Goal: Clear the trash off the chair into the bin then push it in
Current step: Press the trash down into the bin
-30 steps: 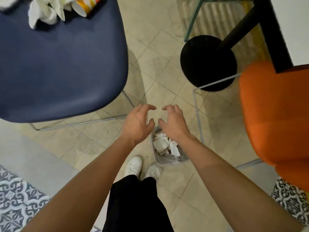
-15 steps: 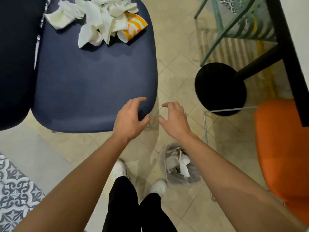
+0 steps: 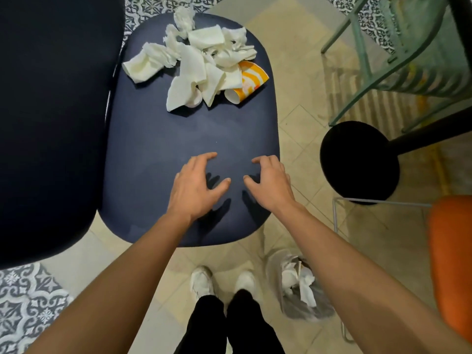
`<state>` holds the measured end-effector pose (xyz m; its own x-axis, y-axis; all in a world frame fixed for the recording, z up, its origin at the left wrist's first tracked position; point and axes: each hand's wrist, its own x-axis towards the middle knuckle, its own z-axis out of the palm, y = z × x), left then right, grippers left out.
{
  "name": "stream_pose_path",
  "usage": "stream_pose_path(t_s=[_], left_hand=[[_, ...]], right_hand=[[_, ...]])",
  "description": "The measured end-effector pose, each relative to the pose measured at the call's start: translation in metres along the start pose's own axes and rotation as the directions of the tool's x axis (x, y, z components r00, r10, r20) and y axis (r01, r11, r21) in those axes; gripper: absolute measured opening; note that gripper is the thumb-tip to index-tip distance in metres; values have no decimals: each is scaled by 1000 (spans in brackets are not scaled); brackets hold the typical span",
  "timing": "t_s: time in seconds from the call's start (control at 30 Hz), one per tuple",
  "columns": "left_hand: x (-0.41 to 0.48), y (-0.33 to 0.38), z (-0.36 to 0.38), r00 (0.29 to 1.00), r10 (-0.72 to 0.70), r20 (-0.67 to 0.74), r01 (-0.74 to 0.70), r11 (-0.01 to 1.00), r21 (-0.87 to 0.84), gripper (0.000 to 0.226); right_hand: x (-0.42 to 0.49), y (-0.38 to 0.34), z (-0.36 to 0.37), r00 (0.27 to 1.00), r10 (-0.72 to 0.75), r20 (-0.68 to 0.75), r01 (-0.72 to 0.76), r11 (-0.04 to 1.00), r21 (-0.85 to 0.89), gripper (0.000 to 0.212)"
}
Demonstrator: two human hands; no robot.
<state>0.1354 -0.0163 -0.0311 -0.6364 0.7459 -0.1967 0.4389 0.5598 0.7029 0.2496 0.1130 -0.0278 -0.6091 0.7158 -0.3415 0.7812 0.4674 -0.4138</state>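
Napkins [image 3: 194,62] and one cup [image 3: 249,84] top one chair [image 3: 189,134]; left hand [image 3: 194,187], right hand [image 3: 273,185] empty

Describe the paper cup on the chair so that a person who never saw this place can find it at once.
Find the navy seat in the middle of the view. At its far end lies a heap of white tissues. The cup lies on its side at the heap's right edge, the only orange-striped thing there.

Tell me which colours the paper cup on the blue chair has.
The paper cup is orange-yellow with white stripes, best seen in the head view.
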Motion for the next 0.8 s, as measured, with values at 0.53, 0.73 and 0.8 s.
stream_pose_path(t_s=[0.53, 0.73, 0.8], left_hand=[[105, -19, -33, 982, -144, -125, 147, 989, 14, 55], [143, -24, -44, 964, -179, -199, 181, 983, -8, 53], [154, -28, -45, 963, -187, -192, 187, 982, -16, 55]], right_hand=[[111, -51, -16, 988, -153, 35, 154, 988, -14, 38], [152, -79, -27, 982, -186, -31, 188, 979, 84, 34], [164, -88, -28, 980, -192, -47, 195, 978, 79, 34]])
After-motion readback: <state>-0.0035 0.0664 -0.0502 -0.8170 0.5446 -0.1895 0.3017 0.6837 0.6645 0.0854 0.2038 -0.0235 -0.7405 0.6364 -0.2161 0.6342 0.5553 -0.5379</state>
